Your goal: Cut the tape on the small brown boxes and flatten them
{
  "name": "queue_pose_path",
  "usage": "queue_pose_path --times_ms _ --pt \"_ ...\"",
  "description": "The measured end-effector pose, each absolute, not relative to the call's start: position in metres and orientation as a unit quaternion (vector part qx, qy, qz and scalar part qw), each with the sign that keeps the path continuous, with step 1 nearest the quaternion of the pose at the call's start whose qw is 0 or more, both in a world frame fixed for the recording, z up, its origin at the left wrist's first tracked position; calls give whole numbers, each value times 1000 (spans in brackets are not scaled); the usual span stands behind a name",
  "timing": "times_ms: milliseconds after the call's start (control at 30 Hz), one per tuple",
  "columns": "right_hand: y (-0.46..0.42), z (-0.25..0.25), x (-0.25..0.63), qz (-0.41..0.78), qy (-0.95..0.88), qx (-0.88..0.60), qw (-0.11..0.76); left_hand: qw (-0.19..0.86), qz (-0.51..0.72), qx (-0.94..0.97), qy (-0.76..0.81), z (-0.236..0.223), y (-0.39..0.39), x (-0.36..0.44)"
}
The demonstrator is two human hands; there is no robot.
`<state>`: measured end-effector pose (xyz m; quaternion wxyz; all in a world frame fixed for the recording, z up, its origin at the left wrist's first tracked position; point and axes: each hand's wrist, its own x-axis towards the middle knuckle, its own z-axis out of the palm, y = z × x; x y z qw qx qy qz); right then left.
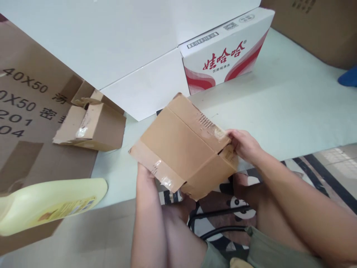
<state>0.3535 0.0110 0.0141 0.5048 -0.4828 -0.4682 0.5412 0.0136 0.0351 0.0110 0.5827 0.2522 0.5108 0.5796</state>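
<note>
A small brown cardboard box (178, 137) with torn, taped flaps is tilted between my hands, above the table's front edge. My left hand (145, 172) grips its lower left side, with most of the fingers hidden behind the cardboard. On the right, my right hand (244, 145) pinches the corner of a flap between thumb and fingers. Scuffed tape and torn paper show along the upper right flap, and clear tape shines on the lower left one. What the box holds, if anything, is out of sight.
A second small cardboard box (103, 124) stands at left beside a large printed carton (25, 111). A pale yellow bottle (55, 201) is at front left. White cartons, one with red lettering (223, 59), stand behind on the pale green table (292, 100). Something blue (348, 77) lies far right.
</note>
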Motion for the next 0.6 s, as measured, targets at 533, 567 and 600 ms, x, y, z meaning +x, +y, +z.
queue_pose_path --times_ms 533,567,600 --pt "-15 33 350 644 -399 -471 452 559 671 225 431 26 40 26" --pt "-19 37 359 622 -397 -483 472 553 684 204 430 28 41 24" --pt "-23 41 372 593 -397 -500 491 548 695 179 429 29 41 20"
